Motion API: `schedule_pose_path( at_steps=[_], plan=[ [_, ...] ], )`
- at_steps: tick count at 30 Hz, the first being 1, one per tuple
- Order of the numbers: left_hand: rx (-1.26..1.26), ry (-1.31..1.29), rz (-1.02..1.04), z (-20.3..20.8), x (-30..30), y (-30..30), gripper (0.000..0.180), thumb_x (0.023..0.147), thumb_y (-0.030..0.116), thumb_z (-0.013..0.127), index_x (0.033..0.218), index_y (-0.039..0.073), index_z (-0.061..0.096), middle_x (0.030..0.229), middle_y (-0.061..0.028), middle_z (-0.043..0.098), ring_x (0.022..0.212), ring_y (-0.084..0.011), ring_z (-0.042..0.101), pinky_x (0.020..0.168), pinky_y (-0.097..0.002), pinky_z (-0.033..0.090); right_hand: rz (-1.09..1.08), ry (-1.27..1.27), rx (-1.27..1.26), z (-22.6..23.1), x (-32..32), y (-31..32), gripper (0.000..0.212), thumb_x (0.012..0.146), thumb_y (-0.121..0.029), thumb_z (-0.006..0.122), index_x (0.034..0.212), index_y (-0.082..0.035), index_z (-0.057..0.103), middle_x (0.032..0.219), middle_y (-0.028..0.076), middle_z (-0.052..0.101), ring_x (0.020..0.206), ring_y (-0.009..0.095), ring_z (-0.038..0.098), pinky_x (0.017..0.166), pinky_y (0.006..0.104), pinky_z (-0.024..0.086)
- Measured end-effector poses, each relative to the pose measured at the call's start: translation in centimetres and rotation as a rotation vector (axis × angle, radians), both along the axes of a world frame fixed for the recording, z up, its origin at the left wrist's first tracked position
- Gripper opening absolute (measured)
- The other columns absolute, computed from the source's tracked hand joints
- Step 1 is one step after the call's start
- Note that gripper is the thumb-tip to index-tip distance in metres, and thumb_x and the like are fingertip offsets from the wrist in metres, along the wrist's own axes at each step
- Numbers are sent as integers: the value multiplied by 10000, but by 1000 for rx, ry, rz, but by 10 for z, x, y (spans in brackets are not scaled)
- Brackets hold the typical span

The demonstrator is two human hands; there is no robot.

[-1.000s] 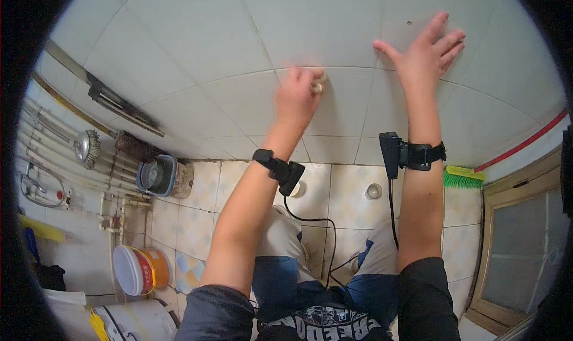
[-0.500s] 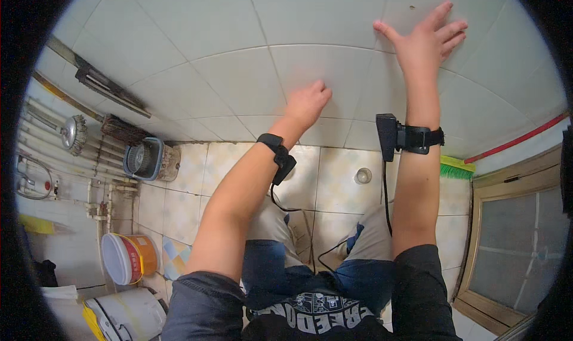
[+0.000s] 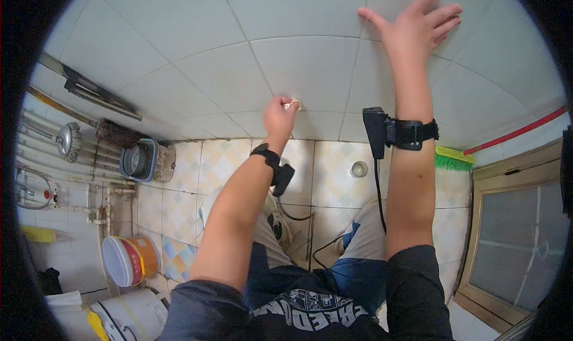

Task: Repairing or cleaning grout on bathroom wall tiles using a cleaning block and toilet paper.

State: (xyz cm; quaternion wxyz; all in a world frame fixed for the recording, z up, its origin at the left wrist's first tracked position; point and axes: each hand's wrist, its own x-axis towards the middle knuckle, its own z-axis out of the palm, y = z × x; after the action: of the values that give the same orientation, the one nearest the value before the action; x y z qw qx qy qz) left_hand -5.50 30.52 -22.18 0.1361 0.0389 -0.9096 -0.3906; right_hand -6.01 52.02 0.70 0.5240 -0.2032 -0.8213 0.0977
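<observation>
My left hand (image 3: 278, 119) is closed around a small crumpled off-white wad (image 3: 293, 105), either cloth or paper; I cannot tell which. It presses the wad to the pale tiled wall (image 3: 310, 69), low down near a tile seam. Higher up and to the right, my right hand (image 3: 415, 31) lies on the same wall with thumb and fingers spread, holding nothing. A black strap with a dark block sits on each wrist, and a cable (image 3: 378, 192) hangs from the right one.
A round floor drain (image 3: 359, 170) lies between my feet and the wall. To the right are a green-bristled broom (image 3: 453, 158) and a wooden-framed door (image 3: 507, 233). Pipes, a blue-rimmed basin (image 3: 139, 160), an orange bucket (image 3: 128, 260) and a white container (image 3: 131, 317) stand left.
My left hand has moved left and slightly down along the wall and turned, bringing the off-white wad into sight. My right hand stays spread on the wall; the whole view has shifted a little.
</observation>
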Motion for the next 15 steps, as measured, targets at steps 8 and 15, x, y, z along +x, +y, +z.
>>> schedule_pose_path(
  at_steps=[8, 15],
  plan=[
    [386, -154, 186, -121, -14, 36, 351, 649, 289, 736, 829, 6, 631, 790, -181, 632, 752, -309, 616, 697, -378, 476, 131, -3, -73, 5, 12, -13, 1295, 491, -327, 854, 1405, -69, -26, 1403, 339, -10, 1311, 469, 47, 1062, 516, 166],
    [686, -295, 219, -103, -9, 37, 287, 727, 195, 709, 856, -39, 604, 756, -121, 631, 637, -170, 613, 543, -280, 502, 22, 18, -4, -3, -7, 11, 1316, 471, -356, 854, 1410, -93, -31, 1406, 336, -14, 1311, 469, 55, 1063, 511, 171]
  ],
)
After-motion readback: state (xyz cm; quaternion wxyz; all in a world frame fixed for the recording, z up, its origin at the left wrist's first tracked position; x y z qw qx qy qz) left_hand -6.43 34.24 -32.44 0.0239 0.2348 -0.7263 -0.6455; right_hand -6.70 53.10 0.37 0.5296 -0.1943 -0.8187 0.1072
